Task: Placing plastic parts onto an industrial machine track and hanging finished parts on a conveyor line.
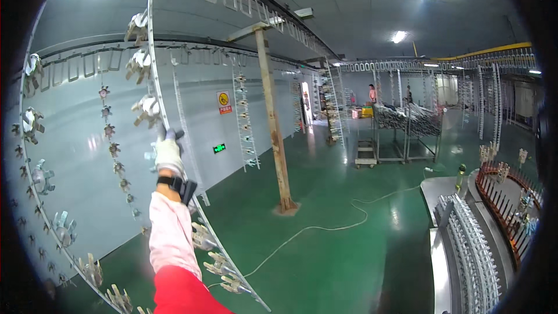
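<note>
My left hand (pixel 168 154), in a white glove with dark fingertips, is raised at the left. Its fingers are closed around a long, narrow, perforated metal strip (pixel 152 40) that hangs from above and slants down to the lower middle. Claw-shaped metal parts (pixel 146 107) are fixed along this strip, above and below the hand. A black band with a small device (pixel 174 185) is on the wrist, above a pink and red sleeve. Further left, a second strip (pixel 22 90) carries similar parts (pixel 42 179). My right hand is out of view.
An overhead rail with U-shaped hooks (pixel 235 0) runs along the wall. A rusty post (pixel 272 110) stands mid-floor. A pale cable (pixel 314 228) crosses the green floor. At right are a metal bench (pixel 437 189) and a ring of brown rods (pixel 494 212); behind them, a loaded rack (pixel 407 150).
</note>
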Demonstrator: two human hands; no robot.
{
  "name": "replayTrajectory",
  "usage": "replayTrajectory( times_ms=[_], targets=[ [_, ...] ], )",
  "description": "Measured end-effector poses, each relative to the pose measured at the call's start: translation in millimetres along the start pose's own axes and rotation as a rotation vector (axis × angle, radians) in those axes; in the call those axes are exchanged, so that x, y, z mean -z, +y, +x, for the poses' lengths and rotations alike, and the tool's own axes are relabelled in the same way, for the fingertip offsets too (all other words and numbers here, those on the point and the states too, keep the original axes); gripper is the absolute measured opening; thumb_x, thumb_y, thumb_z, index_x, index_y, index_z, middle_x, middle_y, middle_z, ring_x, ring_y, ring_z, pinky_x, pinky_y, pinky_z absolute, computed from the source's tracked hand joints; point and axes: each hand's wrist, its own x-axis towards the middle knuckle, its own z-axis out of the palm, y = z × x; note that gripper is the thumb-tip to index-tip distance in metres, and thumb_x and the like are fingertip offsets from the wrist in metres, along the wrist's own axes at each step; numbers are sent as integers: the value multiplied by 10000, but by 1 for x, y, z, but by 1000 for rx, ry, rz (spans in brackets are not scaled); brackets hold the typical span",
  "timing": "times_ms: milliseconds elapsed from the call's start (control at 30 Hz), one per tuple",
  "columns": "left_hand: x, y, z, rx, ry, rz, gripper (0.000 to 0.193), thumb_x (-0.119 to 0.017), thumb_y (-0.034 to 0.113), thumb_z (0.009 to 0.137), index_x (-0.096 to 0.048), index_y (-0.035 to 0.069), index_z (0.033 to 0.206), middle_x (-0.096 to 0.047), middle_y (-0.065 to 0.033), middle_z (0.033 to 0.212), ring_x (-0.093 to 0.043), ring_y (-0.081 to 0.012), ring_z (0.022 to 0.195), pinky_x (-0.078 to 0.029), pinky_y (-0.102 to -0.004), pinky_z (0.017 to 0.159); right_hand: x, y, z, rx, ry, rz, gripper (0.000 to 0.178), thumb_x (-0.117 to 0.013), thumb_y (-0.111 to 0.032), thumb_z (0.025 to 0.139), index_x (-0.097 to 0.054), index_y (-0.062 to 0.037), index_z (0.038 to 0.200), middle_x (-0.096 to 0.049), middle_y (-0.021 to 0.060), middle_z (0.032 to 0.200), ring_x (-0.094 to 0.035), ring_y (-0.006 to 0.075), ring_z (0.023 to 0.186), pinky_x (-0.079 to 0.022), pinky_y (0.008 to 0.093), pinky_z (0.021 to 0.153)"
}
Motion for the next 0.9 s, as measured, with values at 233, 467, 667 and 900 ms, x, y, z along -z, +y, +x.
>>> replayTrajectory(
  times_ms=[233,467,667,900],
  targets=[
    [39,-14,-11,-13,56,268,577,-535,436,875,-414,61,1296,-622,-98,899,-531,-157,633,-451,-324,555,-28,33,31,30,-48,9,604,-345,-459,947,-390,47,1274,-471,209,1259,-558,334,1023,-484,388,840],
    [-50,-105,-135,-628,-71,879,620,-533,335,881,-318,-9,1350,-352,-225,1373,-365,-327,1252,-283,-378,1038,-79,57,58,-114,94,47,494,-512,-408,903,-534,20,1149,-593,136,1068,-622,192,827,-484,313,763],
    [-217,-260,-282,204,-985,417,284,-512,192,908,-543,20,1132,-576,-111,1079,-528,-205,965,-407,-318,894,-75,92,113,-374,82,203,329,-510,-228,923,-535,-12,1169,-596,99,1106,-614,157,859,-487,276,748],
    [-401,-306,-458,245,-1604,372,315,-548,293,900,-590,45,1089,-631,-133,995,-591,-225,923,-454,-323,828,-55,154,214,-501,183,282,335,-515,-236,917,-538,-23,1174,-626,76,1018,-589,115,866,-467,247,743]
  ],
)
